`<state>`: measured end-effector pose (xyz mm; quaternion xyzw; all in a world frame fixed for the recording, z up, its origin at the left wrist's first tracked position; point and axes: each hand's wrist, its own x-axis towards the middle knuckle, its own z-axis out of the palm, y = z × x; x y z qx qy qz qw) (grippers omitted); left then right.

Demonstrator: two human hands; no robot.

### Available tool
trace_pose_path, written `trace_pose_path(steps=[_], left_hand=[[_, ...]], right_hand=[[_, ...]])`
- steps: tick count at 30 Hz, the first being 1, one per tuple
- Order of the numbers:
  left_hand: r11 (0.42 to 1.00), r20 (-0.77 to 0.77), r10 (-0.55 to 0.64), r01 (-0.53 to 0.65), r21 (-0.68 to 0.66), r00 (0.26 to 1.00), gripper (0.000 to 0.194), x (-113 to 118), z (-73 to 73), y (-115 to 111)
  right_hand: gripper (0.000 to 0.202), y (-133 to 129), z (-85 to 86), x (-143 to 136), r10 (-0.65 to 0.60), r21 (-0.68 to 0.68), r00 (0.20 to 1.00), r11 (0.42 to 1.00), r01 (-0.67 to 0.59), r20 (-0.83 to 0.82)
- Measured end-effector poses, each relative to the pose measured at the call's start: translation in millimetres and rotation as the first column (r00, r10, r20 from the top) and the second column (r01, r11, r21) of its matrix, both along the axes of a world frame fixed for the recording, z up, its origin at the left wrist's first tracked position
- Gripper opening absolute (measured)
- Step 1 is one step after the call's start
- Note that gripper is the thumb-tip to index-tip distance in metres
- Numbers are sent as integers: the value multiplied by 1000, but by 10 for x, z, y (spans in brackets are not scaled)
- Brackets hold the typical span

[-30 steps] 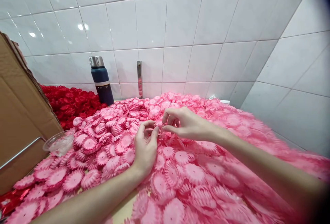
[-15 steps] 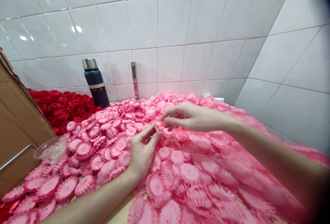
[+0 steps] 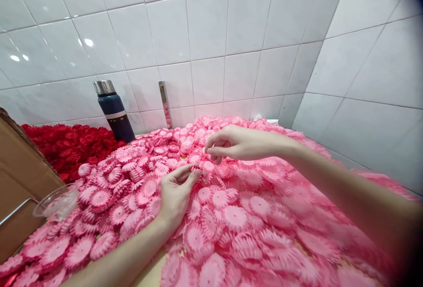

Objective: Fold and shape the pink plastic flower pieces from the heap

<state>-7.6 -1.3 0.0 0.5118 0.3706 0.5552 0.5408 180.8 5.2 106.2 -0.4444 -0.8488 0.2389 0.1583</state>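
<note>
Pink scalloped flower pieces (image 3: 235, 217) lie heaped across the table. My left hand (image 3: 176, 192), at the centre, pinches a small pink flower piece (image 3: 195, 168) between thumb and fingertips. Just up and to the right, my right hand (image 3: 236, 143) hovers over the heap with curled fingers, thumb and forefinger close together. Whatever is between those fingertips, if anything, is too small to make out. The two hands are apart.
A dark blue bottle (image 3: 115, 113) with a steel cap stands by the tiled wall, beside a red flower heap (image 3: 71, 146). At the left are a cardboard box (image 3: 23, 181) and a clear plastic dish (image 3: 57, 203). A metal strip (image 3: 165, 104) is on the wall.
The view has shifted a little. My left hand has dropped slightly and moved away from my right hand, and the pink piece in its fingers shows more clearly.
</note>
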Motion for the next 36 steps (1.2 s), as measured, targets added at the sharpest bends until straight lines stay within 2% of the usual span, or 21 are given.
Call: trace_pose_path(steps=[5, 9, 13, 16, 20, 23, 27, 32, 36], left_hand=[[999, -6, -6, 6, -41, 1000, 22, 2, 10, -8], [999, -29, -48, 48, -16, 998, 20, 4, 2, -3], [1000, -4, -12, 12, 8, 1000, 19, 12, 9, 17], [1000, 34, -21, 21, -2, 999, 23, 16, 17, 31], [998, 75, -55, 56, -11, 996, 27, 20, 8, 40], [999, 107, -42, 45, -23, 993, 32, 24, 7, 34], [1000, 90, 9, -11, 23, 996, 41, 22, 21, 13], [997, 41, -62, 60, 51, 997, 33, 10, 27, 8], [994, 48, -104, 103, 24, 993, 29, 8, 28, 3]], right_hand=[[21, -9, -5, -30, 22, 18, 999, 1000, -23, 25], [19, -17, -14, -57, 59, 34, 998, 998, -60, 32], [16, -9, -70, -97, 127, 29, 992, 992, -127, 9], [21, 1, -129, -151, 130, 39, 991, 991, -131, 14], [13, 7, -180, -218, 129, 56, 988, 991, -124, -84], [8, 18, -193, -225, 128, 32, 969, 992, -124, -210], [12, 47, -201, -190, 108, -25, 958, 993, -119, -266], [12, 50, -185, -172, 141, -143, 946, 971, -189, -290], [8, 28, -127, -150, 83, -198, 958, 970, -141, -273]])
